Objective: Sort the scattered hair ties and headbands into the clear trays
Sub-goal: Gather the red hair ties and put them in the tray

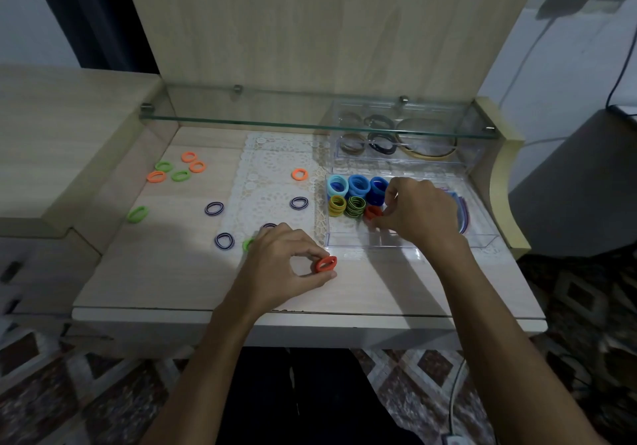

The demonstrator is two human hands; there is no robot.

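Note:
My left hand (284, 262) pinches a red hair tie (325, 264) just above the desk, in front of the near clear tray (413, 241). My right hand (418, 213) reaches into that tray, its fingers curled around a stack of red hair ties (372, 212). The tray also holds upright rows of blue ties (358, 186), yellow ties (337, 205) and green-striped ties (356, 206), with thin headbands (462, 208) at its right. Orange ties (299, 174), green ties (137, 214) and dark purple ties (214, 208) lie scattered on the desk.
A second clear tray (406, 158) at the back holds brown and dark ties and a tan headband, under a glass shelf (310, 124). A white lace mat (272, 182) covers the desk's middle. The desk's front edge (275, 313) runs below my wrists.

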